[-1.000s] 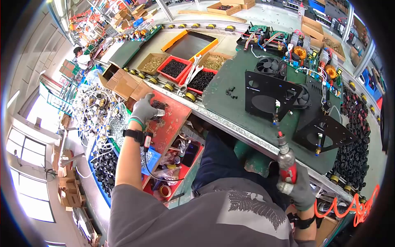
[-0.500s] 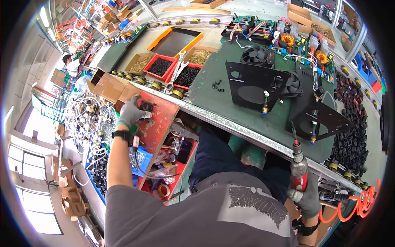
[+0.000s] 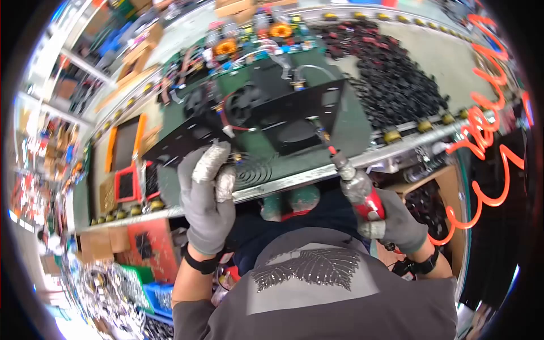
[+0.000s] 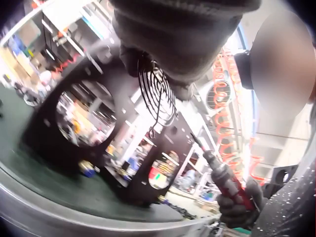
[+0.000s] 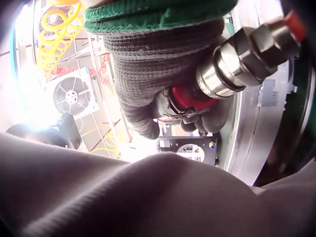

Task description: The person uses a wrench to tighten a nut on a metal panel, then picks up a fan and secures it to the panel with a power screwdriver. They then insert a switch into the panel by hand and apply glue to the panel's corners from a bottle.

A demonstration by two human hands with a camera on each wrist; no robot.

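My gloved left hand (image 3: pixel 207 198), with silvery tape on its fingers, pinches a black wire fan guard (image 3: pixel 256 171). The guard's rings hang below the fingers in the left wrist view (image 4: pixel 158 96). In the head view the guard overlaps the workbench's front edge, close to two upright black metal panels (image 3: pixel 324 103) with round cut-outs. My gloved right hand (image 3: pixel 399 221) grips a red-and-silver power screwdriver (image 3: pixel 360 190), its bit pointing up toward the right panel. Black fans (image 3: pixel 243 102) stand behind the panels.
Circuit boards with copper coils (image 3: pixel 225 47) line the bench's far side. A heap of black parts (image 3: pixel 391 79) lies at the right, near a coiled orange hose (image 3: pixel 479 130). At lower left is a red board (image 3: pixel 161 255) with more dark guards; a red bin (image 3: pixel 126 184) sits above.
My left hand has left the red board with a fan guard and come right to the black panels. The head view has swung right. The screwdriver stays in my right hand.
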